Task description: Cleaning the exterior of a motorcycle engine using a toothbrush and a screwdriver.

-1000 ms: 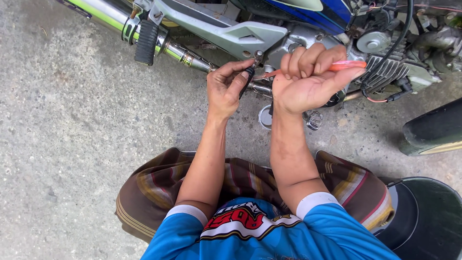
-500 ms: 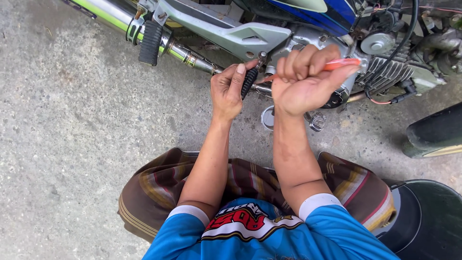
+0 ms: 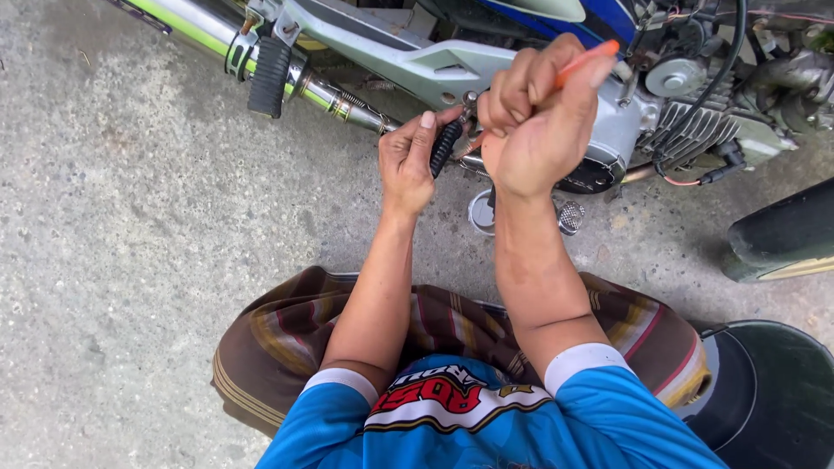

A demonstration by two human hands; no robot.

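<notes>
My left hand (image 3: pixel 408 158) pinches a black ribbed rubber lever (image 3: pixel 445 146) on the side of a motorcycle engine (image 3: pixel 625 113). My right hand (image 3: pixel 532 117) is fisted around an orange-handled tool (image 3: pixel 586 61), whose tip points down toward the same spot beside the lever. Both hands are close together, just in front of the silver engine cover. The tool's tip is hidden behind my fingers.
A chrome exhaust pipe (image 3: pixel 217 35) with a black footpeg (image 3: pixel 268 76) runs across the top left. A dark tyre (image 3: pixel 782 234) lies at right, a black round container (image 3: pixel 773 399) at lower right. Two small round metal parts (image 3: pixel 569 217) lie on the concrete under the engine.
Both hands have shifted slightly up and closer to the engine. The left fingers now wrap the ribbed lever more firmly, and the orange tool is tilted more steeply.
</notes>
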